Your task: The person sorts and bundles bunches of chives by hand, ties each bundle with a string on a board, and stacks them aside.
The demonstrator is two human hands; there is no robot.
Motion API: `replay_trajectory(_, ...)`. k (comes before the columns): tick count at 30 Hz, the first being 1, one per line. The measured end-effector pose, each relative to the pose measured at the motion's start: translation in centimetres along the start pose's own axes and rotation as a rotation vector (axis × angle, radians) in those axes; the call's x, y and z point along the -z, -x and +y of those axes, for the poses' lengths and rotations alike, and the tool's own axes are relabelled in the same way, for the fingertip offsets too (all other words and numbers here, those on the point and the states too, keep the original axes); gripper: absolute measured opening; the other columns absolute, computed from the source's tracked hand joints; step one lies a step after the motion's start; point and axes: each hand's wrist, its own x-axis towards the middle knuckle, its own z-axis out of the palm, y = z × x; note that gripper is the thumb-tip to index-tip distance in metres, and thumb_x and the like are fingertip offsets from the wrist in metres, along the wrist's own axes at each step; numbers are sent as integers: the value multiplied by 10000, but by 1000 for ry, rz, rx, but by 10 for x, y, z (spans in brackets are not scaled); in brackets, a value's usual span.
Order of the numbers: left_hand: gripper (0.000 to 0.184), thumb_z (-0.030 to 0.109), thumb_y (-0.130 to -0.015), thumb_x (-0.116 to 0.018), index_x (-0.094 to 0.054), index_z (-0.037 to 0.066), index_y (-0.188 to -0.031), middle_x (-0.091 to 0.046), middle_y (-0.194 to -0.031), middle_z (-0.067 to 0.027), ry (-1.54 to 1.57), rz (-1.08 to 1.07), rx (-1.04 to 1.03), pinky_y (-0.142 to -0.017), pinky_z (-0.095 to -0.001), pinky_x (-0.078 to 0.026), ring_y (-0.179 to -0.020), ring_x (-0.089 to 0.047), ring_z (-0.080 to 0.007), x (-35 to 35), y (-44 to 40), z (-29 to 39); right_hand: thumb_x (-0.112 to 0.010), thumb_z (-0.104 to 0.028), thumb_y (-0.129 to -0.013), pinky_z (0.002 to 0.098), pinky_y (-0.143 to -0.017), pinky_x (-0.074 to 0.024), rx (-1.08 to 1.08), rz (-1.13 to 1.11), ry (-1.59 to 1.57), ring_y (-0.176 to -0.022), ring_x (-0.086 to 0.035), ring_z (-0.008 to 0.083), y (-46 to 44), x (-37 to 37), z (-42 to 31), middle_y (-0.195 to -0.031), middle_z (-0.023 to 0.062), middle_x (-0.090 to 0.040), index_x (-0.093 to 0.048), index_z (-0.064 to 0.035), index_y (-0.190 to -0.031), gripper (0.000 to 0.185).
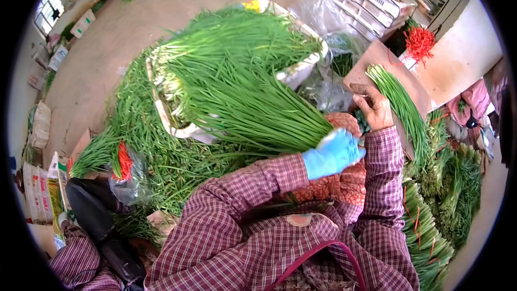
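Note:
My left hand (333, 155), in a blue glove, is closed round the gathered end of a large bunch of green chives (258, 113). The long leaves fan out leftward over a white crate (159, 109) heaped with more chives (231, 37). My right hand (375, 109) is bare, with finger and thumb apart, at the left edge of a brownish board (371, 56). Beside it on that board lies a smaller bunch of chives (401, 99), pale ends toward the far side. I see nothing between the right hand's fingers.
Loose leaves (140, 156) pile up around the crate. Red ties (419, 43) sit on a pale surface at right; more red ties (125, 163) lie at left. Tied chive bundles (425, 231) are stacked at lower right. Behind are clear plastic bags (323, 16) and white baskets (371, 8).

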Motion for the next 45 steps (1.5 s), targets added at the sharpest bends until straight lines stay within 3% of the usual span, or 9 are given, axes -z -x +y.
replay_trajectory(7, 145, 225, -874, -527, -659, 188, -923, -628, -840, 2, -98, 52, -22, -749, -353, -393, -819, -600, -174, -29, -6, 45, -634, -82, -872, 305, -803, -531, -36, -43, -121, -937, -667, 190, 19, -11, -2, -1037, 146, -682, -635, 32, -1083, 240)
replay_trajectory(11, 141, 214, -851, -543, -664, 171, -910, -639, -814, -7, -209, 81, -42, -741, -340, -392, -772, -600, -176, -36, -5, 48, -653, -86, -859, 302, -701, -535, -19, -101, 26, -783, -679, 173, 13, -23, -28, -899, 119, -703, -662, 0, -1010, 174)
replay_trajectory(17, 326, 245, -871, -526, -649, 116, -1144, -619, -1201, -72, -203, 134, -36, -922, -396, -417, -1080, -585, -231, -55, -13, 54, -641, -121, -869, 331, -652, -521, 83, -264, 20, -701, -665, 193, -9, -38, -68, -801, 110, -680, -659, -18, -929, 120)
replay_trajectory(21, 380, 256, -919, -478, -587, 116, -1256, -557, -1322, -58, -233, -114, -152, -1041, -398, -359, -1225, -504, -255, -49, -10, 54, -612, -67, -851, 352, -734, -519, 393, -451, 28, -812, -662, 249, -29, -63, -86, -879, 122, -670, -648, -18, -931, 100)
replay_trajectory(24, 485, 268, -1001, -330, -314, 111, -1460, -352, -1488, -54, -666, -184, -224, -1132, -378, -264, -1373, -324, -204, -101, -35, 63, -613, -92, -850, 382, -743, -522, 441, -501, 132, -851, -660, 277, -43, -95, -84, -898, 123, -673, -659, -46, -947, 117)
replay_trajectory(28, 525, 301, -1007, -320, -215, 125, -1491, -247, -1533, -72, -619, 166, -114, -1165, -356, -191, -1411, -238, -209, -120, -41, 64, -600, -155, -868, 412, -750, -520, 395, -611, 277, -878, -646, 293, -57, -133, -84, -892, 98, -671, -685, -107, -981, 149)
replay_trajectory(37, 551, 360, -986, -327, -229, 177, -1496, -168, -1568, -33, -510, 171, -70, -1188, -411, -104, -1448, -133, -233, -98, -30, 60, -710, -279, -776, 393, -695, -535, 222, -855, 527, -831, -676, 248, -67, -150, -92, -872, 68, -710, -709, -117, -915, 213)
replay_trajectory(42, 449, 320, -935, -390, -355, 161, -1353, -297, -1421, -45, -464, 171, -111, -1112, -424, -198, -1305, -263, -240, -92, -26, 60, -659, -177, -804, 412, -557, -519, 637, -548, 464, -610, -627, 273, -58, -153, -75, -756, 71, -623, -634, -96, -818, 86)
replay_trajectory(45, 391, 297, -904, -427, -430, 152, -1268, -375, -1333, -53, -438, 164, -132, -1066, -432, -254, -1220, -341, -244, -89, -26, 60, -633, -153, -827, 371, -503, -528, 654, -254, 532, -585, -616, 232, -72, -162, -70, -741, 76, -614, -620, -86, -802, 72)
